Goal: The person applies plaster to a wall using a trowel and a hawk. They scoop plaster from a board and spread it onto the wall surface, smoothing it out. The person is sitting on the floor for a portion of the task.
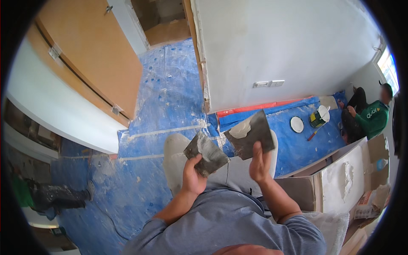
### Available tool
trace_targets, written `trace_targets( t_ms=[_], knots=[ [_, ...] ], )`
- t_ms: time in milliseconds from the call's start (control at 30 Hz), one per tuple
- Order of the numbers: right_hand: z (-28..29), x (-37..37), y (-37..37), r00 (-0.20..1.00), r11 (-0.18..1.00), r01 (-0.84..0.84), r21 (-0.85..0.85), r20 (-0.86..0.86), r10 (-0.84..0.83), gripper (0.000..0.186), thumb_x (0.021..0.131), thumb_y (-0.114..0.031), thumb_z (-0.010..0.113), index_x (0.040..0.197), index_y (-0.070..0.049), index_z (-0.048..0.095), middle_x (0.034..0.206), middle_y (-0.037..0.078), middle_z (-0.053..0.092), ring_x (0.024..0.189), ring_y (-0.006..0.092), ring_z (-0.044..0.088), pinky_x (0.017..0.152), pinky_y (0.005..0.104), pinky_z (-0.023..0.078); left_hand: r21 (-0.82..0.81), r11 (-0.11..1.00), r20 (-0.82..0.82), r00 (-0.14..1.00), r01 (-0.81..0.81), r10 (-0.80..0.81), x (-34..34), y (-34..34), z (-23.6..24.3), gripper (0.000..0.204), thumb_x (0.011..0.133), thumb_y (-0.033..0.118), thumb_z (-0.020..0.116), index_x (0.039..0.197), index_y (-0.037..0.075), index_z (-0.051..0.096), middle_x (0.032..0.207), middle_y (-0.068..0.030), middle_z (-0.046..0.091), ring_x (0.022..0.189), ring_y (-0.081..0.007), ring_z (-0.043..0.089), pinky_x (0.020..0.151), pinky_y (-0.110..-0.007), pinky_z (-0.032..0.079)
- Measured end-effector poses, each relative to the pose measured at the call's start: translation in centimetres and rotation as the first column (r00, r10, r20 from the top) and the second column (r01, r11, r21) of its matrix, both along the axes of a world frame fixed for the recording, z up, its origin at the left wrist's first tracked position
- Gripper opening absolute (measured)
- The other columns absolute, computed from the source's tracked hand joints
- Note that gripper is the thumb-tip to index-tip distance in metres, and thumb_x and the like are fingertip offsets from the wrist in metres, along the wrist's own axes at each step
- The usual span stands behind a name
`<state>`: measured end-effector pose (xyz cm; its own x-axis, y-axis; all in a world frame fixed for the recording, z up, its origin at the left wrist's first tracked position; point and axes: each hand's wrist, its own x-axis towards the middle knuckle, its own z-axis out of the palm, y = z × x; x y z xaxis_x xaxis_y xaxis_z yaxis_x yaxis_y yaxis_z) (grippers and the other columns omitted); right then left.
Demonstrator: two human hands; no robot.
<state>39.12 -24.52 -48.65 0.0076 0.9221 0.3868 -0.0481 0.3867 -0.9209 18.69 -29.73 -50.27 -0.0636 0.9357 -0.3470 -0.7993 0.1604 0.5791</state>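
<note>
My left hand (194, 177) is closed on the near edge of a grey square metal putty blade (210, 159), thumb on top. A whitish smear of filler lies along its face. In my right hand (260, 163) is a second, slightly larger putty blade (262, 131), which carries a thick dab of cream-coloured filler (241, 128) near its far left corner. The blades are held side by side in front of my body, their near corners a small gap apart. My fingers are mostly hidden beneath them, as is any handle.
Blue sheeting (165, 97) covers the floor. A round white lid (296, 124) and a bucket (319, 116) stand right, beside a brush (312, 135). A person in green (376, 119) sits beyond. Large boxes (340, 178) stand at my right; a wooden door (91, 55) is left.
</note>
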Motion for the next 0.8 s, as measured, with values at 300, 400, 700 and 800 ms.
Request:
trace_targets(
  t_ms=[300, 400, 700, 800],
  knots=[
    [-1.3, -1.0, -0.8, 0.755, 0.823, -0.444, 0.354, 0.642, 0.131, 0.066, 0.088, -0.011, 0.065, 0.150, -0.026, 0.048, 0.145, 0.019, 0.055, 0.122, 0.0416, 0.061, 0.094, 0.0482, 0.055, -0.151, 0.976, 0.083, 0.986, 0.155, -0.144, -1.7, -0.1, 0.0, 0.034, 0.103, 0.031, 0.054, 0.130, 0.010, 0.061, 0.113, -0.0052, 0.072, 0.098, -0.0200, 0.071, 0.076, -0.037, 0.057],
    [-0.8, 0.0, 0.2, 0.624, 0.833, -0.500, 0.236, 0.765, 0.158, 0.064, 0.087, -0.013, 0.065, 0.148, -0.028, 0.052, 0.146, 0.013, 0.053, 0.129, 0.0336, 0.056, 0.100, 0.0449, 0.050, -0.168, 0.971, 0.049, 0.985, 0.169, -0.163, -1.7, 0.2, 0.6, 0.030, 0.104, 0.032, 0.054, 0.125, 0.012, 0.061, 0.104, -0.0024, 0.074, 0.084, -0.0162, 0.072, 0.055, -0.033, 0.053],
    [-1.9, 3.1, 3.4, 0.426, 0.891, -0.447, 0.075, 0.894, 0.138, 0.066, 0.092, -0.004, 0.058, 0.152, -0.028, 0.047, 0.141, 0.007, 0.057, 0.126, 0.0307, 0.057, 0.100, 0.0423, 0.050, -0.051, 0.997, 0.014, 0.998, -0.056, 0.057, -2.9, 2.0, 4.3, 0.031, 0.101, 0.034, 0.060, 0.124, 0.013, 0.065, 0.105, -0.0007, 0.074, 0.090, -0.0174, 0.073, 0.060, -0.033, 0.055],
    [-2.2, 2.3, 2.0, 0.681, 0.940, -0.339, 0.029, 0.697, 0.224, 0.062, 0.094, -0.001, 0.058, 0.152, -0.022, 0.047, 0.135, 0.012, 0.060, 0.119, 0.0361, 0.060, 0.099, 0.0414, 0.051, 0.097, 0.995, 0.086, 0.996, -0.027, 0.019, -4.9, 3.3, 4.0, 0.033, 0.104, 0.029, 0.055, 0.130, 0.009, 0.062, 0.116, -0.0053, 0.072, 0.103, -0.0214, 0.071, 0.085, -0.041, 0.058]
  ],
)
